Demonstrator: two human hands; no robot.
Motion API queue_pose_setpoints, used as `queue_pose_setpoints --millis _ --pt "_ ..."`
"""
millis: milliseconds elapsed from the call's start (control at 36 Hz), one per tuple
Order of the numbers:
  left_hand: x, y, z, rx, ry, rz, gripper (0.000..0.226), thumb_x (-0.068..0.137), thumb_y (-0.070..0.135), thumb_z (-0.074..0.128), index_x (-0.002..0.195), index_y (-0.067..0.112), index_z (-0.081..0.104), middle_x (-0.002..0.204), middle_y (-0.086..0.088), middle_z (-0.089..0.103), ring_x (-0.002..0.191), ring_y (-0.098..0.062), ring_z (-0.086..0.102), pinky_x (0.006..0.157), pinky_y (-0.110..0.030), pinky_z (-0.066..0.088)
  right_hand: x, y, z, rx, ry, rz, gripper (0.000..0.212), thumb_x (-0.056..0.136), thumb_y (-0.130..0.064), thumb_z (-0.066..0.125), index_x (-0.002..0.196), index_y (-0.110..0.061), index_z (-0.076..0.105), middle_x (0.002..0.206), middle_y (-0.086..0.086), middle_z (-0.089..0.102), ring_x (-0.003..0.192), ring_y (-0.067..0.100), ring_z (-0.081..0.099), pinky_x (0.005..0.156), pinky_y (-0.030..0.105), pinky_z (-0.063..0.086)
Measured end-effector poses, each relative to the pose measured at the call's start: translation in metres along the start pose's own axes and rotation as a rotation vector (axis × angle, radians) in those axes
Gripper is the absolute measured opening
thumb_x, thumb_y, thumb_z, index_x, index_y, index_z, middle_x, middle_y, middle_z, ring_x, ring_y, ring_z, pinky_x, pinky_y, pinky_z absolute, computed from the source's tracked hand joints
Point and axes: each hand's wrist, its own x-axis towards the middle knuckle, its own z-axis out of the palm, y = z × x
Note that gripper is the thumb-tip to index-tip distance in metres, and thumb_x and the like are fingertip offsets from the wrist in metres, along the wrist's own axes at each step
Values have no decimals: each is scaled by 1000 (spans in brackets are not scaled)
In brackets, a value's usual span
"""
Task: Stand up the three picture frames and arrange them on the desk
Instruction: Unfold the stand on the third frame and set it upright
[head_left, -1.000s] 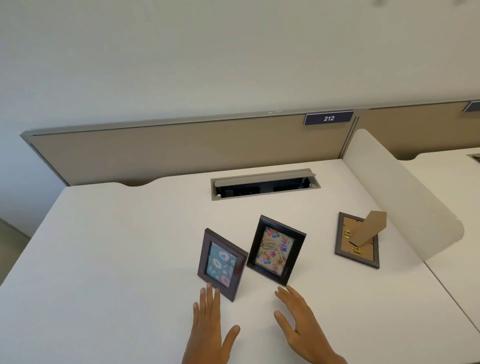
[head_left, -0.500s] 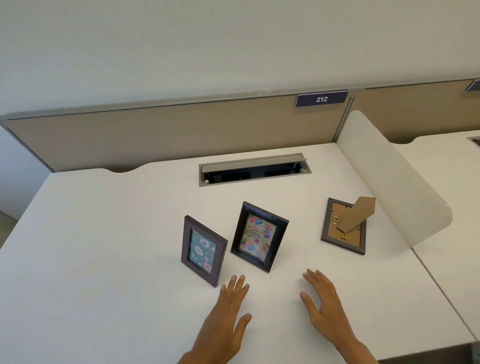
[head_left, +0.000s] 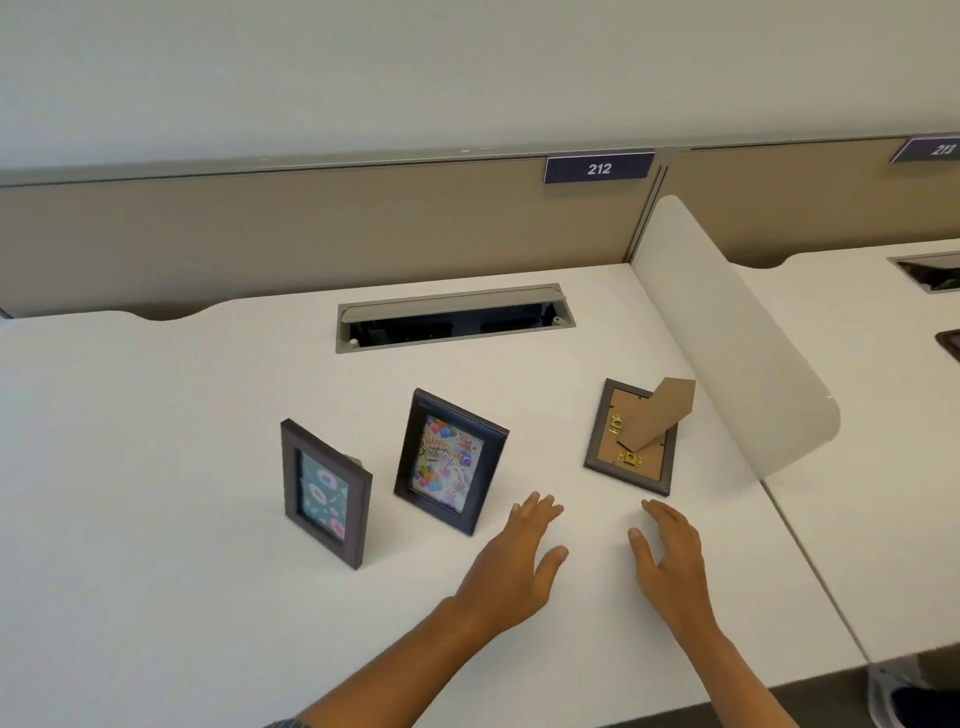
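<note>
Two of three frames are found upright. The doughnut-print frame (head_left: 326, 493) stands at the left, turned a little toward the right. The birthday-card frame (head_left: 450, 461) stands just beside it, leaning back on a stand that is hidden behind it. The two are near one another but apart.

The third frame (head_left: 631, 437) lies face down at the right of the worktop (head_left: 156, 467), its brown backing board and brass clips showing. Its cardboard easel leg (head_left: 658, 415) is already folded out and points up. Judged remaining: this frame to be turned over and stood on that leg, then the row of three to be spaced and squared. Roughly two thirds is judged done.

Both hands are empty. The left hand (head_left: 519, 558) is held flat, fingers together, thumb out, low over the worktop in front of the birthday-card frame. The right hand (head_left: 667, 553) is open and slightly cupped, just short of the near edge of the face-down frame, not touching it. Whether either palm rests on the surface cannot be told.

Surface: white laminate, smooth. An open cable tray (head_left: 454, 319) is set into it behind the frames. A rounded white side divider (head_left: 727, 338) closes the right edge, near the lying frame. A tan partition (head_left: 311, 234) runs along the back, with a blue plate marked 212 (head_left: 599, 167). A neighbouring desk (head_left: 883, 389) of the same kind is seen beyond the divider, with a plate that appears to read 213.
</note>
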Motion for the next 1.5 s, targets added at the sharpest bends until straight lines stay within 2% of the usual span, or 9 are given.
queue_pose_setpoints --millis 139,250,333,556,861,972,1194,1361,1500 --pt "40 11 8 0 -132 -131 69 103 48 53 162 32 22 173 4 18 160 -25 11 127 -44 20 18 -2 -12 74 48 81 49 106 -21 67 152 -16 52 157 10 51 137 34 54 115 56 50" --pt "65 13 16 -90 -89 -216 61 103 42 58 157 28 34 155 -3 51 143 -26 47 115 -36 40 29 -8 -15 135 83 168 53 106 -21 67 156 -15 49 158 11 51 135 34 57 113 51 52" --pt "78 16 21 -142 -8 -274 53 103 34 60 152 23 42 145 -5 60 132 -24 57 104 -27 45 35 -14 -16 170 98 221 54 106 -24 66 157 -18 48 157 10 53 134 33 59 113 51 53" --pt "107 30 26 -116 16 -300 65 102 32 62 158 18 33 165 -4 33 150 -24 35 120 -38 35 56 -25 -16 211 104 285 56 106 -22 68 158 -16 47 157 12 55 137 36 59 112 50 51" --pt "146 45 42 -210 1 -344 78 101 34 64 164 18 21 170 -3 26 156 -24 26 123 -38 29 83 -30 -16 271 151 351 57 103 -20 71 156 -16 50 154 8 60 140 32 58 110 40 49" --pt "153 50 47 -285 50 -384 73 101 35 64 162 19 28 167 -3 32 154 -24 31 123 -41 35 87 -32 -16 315 180 353 56 102 -19 74 154 -12 53 150 9 63 136 28 60 102 32 46" --pt "157 49 44 -368 111 -469 70 100 35 64 160 17 32 158 -5 45 142 -26 47 115 -41 46 85 -37 -18 365 195 339 57 97 -26 80 148 -11 59 148 9 62 129 24 59 101 36 51" --pt "147 44 37 -360 129 -456 57 103 35 58 154 14 44 145 -5 54 117 -15 55 93 -25 45 70 -36 -18 333 163 291 56 95 -24 83 144 -11 62 144 12 55 120 24 59 92 35 52" --pt "131 44 31 -463 157 -455 43 105 27 57 144 9 56 123 -8 65 111 -27 68 99 -42 58 52 -36 -21 283 158 211 49 93 -19 84 138 -11 67 127 2 56 117 28 65 89 33 53"
